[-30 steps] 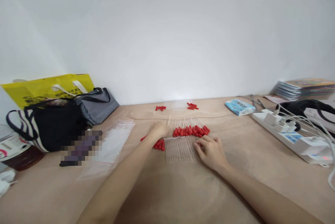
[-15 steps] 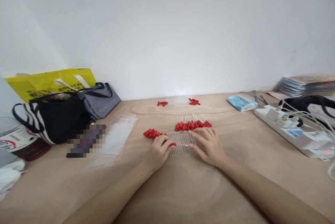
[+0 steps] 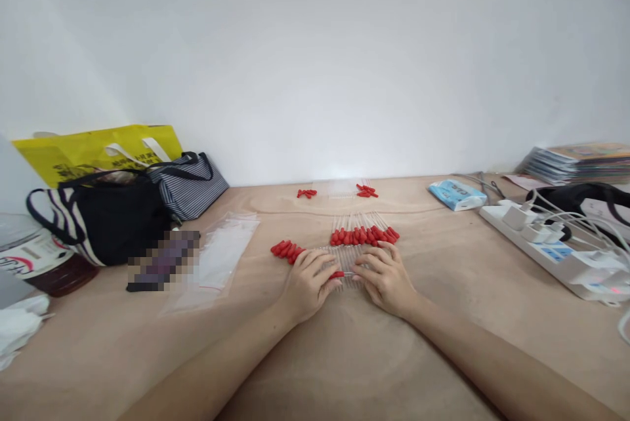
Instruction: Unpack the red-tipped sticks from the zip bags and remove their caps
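Observation:
My left hand [image 3: 310, 282] is closed, pinching a red rubber bulb [image 3: 337, 275] between thumb and fingers. The fingers of my right hand [image 3: 388, 278] are closed on a thin glass dropper tube whose left end meets that bulb; how far it goes in is hidden. Beneath both hands lies a row of clear glass tubes [image 3: 348, 254], partly covered by my fingers. Loose red bulbs [image 3: 284, 250] are heaped just left of my left hand. Beyond the row, several droppers [image 3: 364, 236] with red bulbs lie side by side, glass ends pointing away.
Clear plastic bags [image 3: 224, 257] and a blurred-out dark object [image 3: 165, 260] lie left, near a black bag [image 3: 118, 224] and a bottle [image 3: 54, 270]. More red-bulbed droppers [image 3: 367, 191] lie by the wall. A tissue pack [image 3: 457, 195] and power strip [image 3: 551, 247] are right.
My left hand has moved right with the bulb, and the two hands are closer together. My right hand's fingers have curled in around the tube. The view has shifted slightly.

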The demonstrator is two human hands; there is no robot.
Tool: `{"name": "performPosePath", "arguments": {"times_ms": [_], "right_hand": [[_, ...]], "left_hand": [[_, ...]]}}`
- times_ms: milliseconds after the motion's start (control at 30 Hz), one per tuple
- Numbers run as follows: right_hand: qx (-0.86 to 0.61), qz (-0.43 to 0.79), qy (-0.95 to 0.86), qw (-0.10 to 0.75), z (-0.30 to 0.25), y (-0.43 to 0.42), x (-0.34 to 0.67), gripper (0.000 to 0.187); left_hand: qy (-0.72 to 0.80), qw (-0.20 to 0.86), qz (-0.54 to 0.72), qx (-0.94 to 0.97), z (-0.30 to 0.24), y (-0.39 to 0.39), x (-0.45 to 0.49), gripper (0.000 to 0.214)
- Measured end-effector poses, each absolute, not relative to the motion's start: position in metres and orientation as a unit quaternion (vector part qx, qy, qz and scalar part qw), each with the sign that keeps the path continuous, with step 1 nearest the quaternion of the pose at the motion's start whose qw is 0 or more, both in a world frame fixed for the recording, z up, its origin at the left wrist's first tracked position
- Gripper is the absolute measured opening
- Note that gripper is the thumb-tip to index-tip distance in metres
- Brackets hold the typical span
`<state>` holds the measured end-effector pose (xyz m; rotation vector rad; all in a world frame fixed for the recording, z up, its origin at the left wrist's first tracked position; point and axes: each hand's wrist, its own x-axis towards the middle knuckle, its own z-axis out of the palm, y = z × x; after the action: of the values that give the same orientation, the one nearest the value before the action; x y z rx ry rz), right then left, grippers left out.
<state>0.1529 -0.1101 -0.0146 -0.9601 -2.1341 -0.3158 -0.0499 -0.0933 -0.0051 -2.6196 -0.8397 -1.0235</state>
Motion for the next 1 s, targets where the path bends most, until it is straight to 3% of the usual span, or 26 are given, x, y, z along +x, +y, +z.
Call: {"name": "performPosePath", "arguments": {"times_ms": [133,1000], "right_hand": [[-0.366,-0.141,-0.835,0.385,-0.014,-0.112,0.153,0.019],[-0.335,-0.121,-0.847,0.395,-0.012,-0.123,0.157,0.017]], "left_hand": [[-0.255,0.076,-0.321,-0.909,-0.008,-0.089,-0.050,0.029],[-0.219,0.052,-0.351,-0.909,-0.008,-0.098,-0.050,0.017]]}}
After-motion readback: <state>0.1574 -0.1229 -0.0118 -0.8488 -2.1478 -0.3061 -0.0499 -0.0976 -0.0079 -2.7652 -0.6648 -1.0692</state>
